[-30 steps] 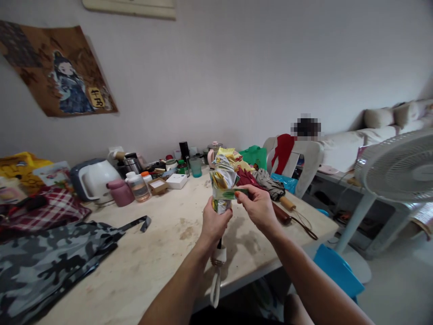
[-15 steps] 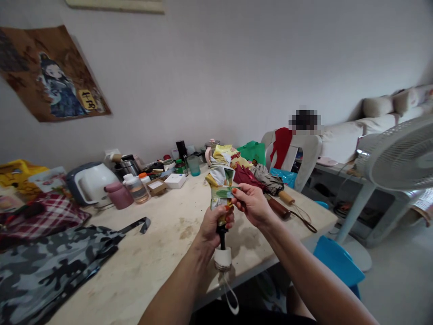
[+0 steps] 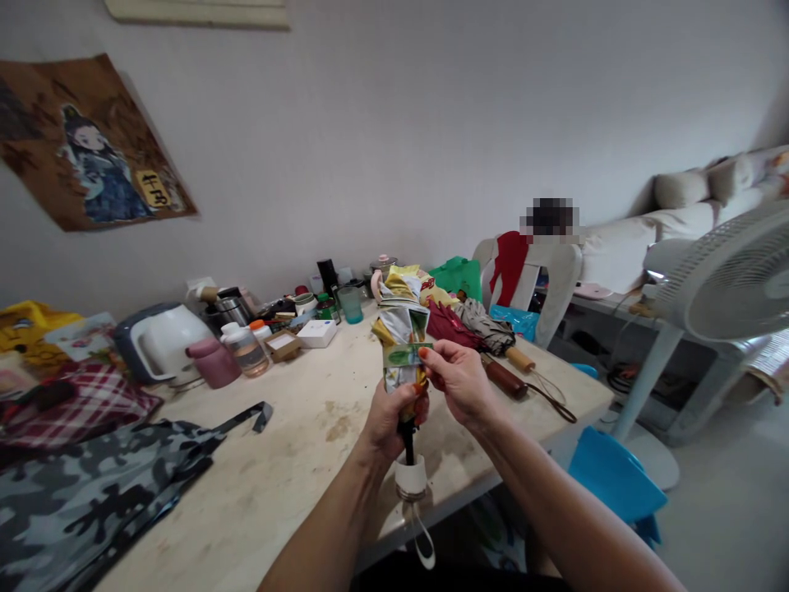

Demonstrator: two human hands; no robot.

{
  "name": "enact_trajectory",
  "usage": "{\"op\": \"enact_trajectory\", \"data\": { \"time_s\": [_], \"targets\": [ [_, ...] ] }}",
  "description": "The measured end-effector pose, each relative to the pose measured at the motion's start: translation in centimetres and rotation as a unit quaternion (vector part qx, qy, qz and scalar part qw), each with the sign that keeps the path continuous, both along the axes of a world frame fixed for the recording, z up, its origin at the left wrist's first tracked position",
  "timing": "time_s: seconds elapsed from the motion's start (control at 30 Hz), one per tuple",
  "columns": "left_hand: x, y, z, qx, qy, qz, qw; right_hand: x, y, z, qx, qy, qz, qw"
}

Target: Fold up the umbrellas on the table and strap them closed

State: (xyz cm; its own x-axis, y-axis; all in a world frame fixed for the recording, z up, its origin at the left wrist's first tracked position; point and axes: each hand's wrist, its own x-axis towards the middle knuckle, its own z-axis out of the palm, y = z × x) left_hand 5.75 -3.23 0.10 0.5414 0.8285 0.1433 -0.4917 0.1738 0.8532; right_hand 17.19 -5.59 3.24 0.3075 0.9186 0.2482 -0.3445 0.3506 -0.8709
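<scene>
A folded umbrella (image 3: 400, 322) with yellow, white and green patterned cloth points away from me above the table edge. My left hand (image 3: 394, 415) is wrapped round the lower part of its cloth, just above the black shaft. Below that hand hangs the white handle (image 3: 410, 475) with a pale wrist loop (image 3: 423, 543). A green strap (image 3: 402, 355) lies across the gathered cloth. Thumb and fingers of my right hand (image 3: 461, 380) pinch the strap at the umbrella's right side. Whether the strap is fastened I cannot tell.
Maroon (image 3: 453, 322) and grey folded umbrellas (image 3: 486, 326) lie beyond my right hand. A kettle (image 3: 176, 341), bottles and a white box (image 3: 317, 333) stand at the back left. Camouflage cloth (image 3: 104, 485) covers the left. A fan (image 3: 733, 279) and blue stool (image 3: 613, 477) are at the right.
The view has turned slightly. My right hand has come a little closer to the umbrella, bringing the strap in against the cloth. My left hand keeps its grip.
</scene>
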Motion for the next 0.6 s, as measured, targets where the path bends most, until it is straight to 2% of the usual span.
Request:
{"op": "enact_trajectory", "data": {
  "time_s": [0.1, 0.3, 0.5, 0.53, 0.6],
  "targets": [
    [0.1, -0.1, 0.0, 0.006, 0.008, 0.019, 1.000, -0.1, 0.1, -0.5, -0.002, -0.021, -0.029, 0.999],
    [0.4, -0.1, -0.2, 0.024, 0.029, 0.046, 0.998, 0.3, 0.4, -0.9, -0.015, -0.030, -0.030, 0.999],
    [0.2, -0.4, 0.4, 0.041, 0.048, 0.049, 0.997, 1.0, 1.1, -1.6, -0.063, -0.003, 0.030, 0.998],
    [0.2, -0.4, 0.5, 0.041, 0.048, 0.060, 0.996, 0.8, 0.9, -1.8, -0.069, -0.001, 0.023, 0.997],
    [0.4, -0.3, 0.5, 0.056, 0.063, 0.124, 0.989, 0.1, 0.4, -2.0, -0.074, -0.003, 0.019, 0.997]
  ]
}}
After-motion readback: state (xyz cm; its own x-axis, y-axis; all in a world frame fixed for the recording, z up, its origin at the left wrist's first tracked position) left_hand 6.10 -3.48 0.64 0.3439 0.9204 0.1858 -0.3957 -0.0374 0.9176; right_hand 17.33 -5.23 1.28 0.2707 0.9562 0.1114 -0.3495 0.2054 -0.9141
